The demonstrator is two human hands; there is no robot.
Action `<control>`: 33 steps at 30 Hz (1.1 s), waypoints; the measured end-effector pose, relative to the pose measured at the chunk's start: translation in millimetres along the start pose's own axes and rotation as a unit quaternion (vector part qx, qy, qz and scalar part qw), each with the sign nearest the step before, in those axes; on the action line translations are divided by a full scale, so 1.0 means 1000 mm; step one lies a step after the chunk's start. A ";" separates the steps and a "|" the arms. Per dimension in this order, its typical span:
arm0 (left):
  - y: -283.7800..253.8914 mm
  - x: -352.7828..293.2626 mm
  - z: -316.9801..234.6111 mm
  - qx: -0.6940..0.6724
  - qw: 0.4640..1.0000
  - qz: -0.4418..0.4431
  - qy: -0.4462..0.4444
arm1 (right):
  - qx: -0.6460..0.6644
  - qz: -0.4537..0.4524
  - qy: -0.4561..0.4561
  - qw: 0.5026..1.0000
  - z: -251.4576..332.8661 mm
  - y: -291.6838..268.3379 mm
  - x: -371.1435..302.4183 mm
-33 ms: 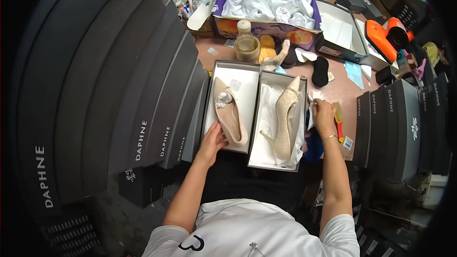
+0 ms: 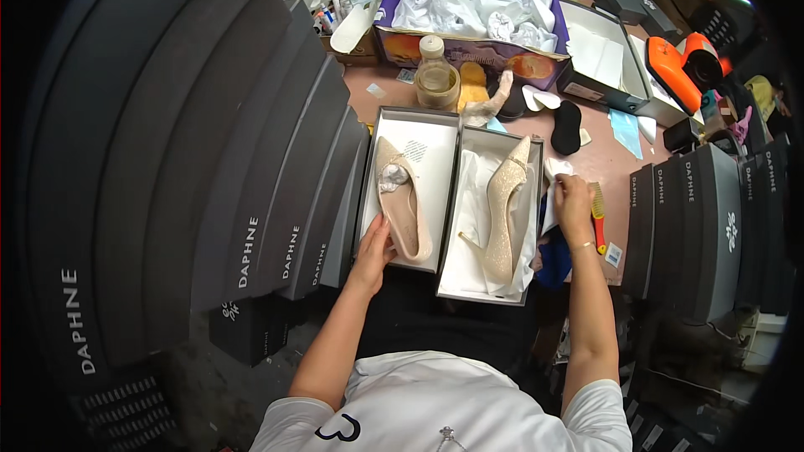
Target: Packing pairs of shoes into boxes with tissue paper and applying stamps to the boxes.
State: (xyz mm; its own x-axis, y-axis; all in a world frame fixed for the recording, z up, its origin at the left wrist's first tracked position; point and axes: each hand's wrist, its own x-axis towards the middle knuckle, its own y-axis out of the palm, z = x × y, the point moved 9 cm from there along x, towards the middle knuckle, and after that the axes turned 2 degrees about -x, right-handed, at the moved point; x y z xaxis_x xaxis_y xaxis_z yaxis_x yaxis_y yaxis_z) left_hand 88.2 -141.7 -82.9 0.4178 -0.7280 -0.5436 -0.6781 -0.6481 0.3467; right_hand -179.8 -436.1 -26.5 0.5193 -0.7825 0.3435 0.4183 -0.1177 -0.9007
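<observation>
On the left, my left hand has its fingers closed at the side of a beige high-heeled shoe, near the heel end; part of the grip is hidden. The shoe is over a white-lined box part, its opening up and crumpled white paper in its toe. Beside it, a glittery matching shoe lies on its side on white tissue in a shoe box. At that box's right edge, my right hand pinches a white sheet or cloth, its fingertips partly hidden.
Stacks of dark shoe boxes rise at left and right. A purple box full of crumpled paper stands at the back. Nearby are a glass bottle, a red-handled brush, black pads and an orange device.
The left shoe has turned slightly in my left hand. My right hand stays near the box's right edge with the white sheet or cloth. The whole view has shifted slightly.
</observation>
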 end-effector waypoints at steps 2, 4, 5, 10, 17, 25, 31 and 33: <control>0.016 -0.003 -0.015 0.033 0.998 -0.036 0.044 | 0.086 -0.096 -0.019 0.991 0.009 -0.052 0.023; 0.029 -0.001 -0.015 -0.008 0.998 -0.018 0.056 | 0.057 -0.173 -0.018 0.983 0.020 -0.112 0.047; 0.036 -0.002 -0.018 -0.024 0.998 -0.006 0.064 | 0.007 -0.160 -0.016 0.987 0.008 -0.118 0.061; 0.068 -0.047 -0.065 0.013 0.965 0.092 0.243 | -0.016 -0.152 -0.025 0.988 0.022 -0.125 0.064; 0.092 -0.100 -0.093 0.146 0.928 0.161 0.302 | 0.468 0.000 0.097 0.878 0.102 -0.101 -0.056; 0.007 -0.019 -0.052 0.176 0.966 -0.037 0.186 | 0.344 0.074 0.058 0.934 0.150 -0.082 -0.092; 0.017 -0.063 -0.089 0.255 0.856 -0.102 0.438 | 0.159 0.149 0.030 0.975 0.143 0.003 -0.056; 0.034 -0.087 -0.104 0.279 0.826 -0.079 0.483 | 0.208 0.135 -0.003 0.969 0.162 -0.028 -0.037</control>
State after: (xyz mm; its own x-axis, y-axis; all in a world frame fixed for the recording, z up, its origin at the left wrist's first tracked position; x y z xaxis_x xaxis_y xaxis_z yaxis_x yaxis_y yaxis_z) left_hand 91.5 -123.2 55.6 0.6320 -0.6581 0.4092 -0.6297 -0.7439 -0.2240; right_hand -90.3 -304.9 29.0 0.6554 -0.7466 0.1140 0.5302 0.3473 -0.7735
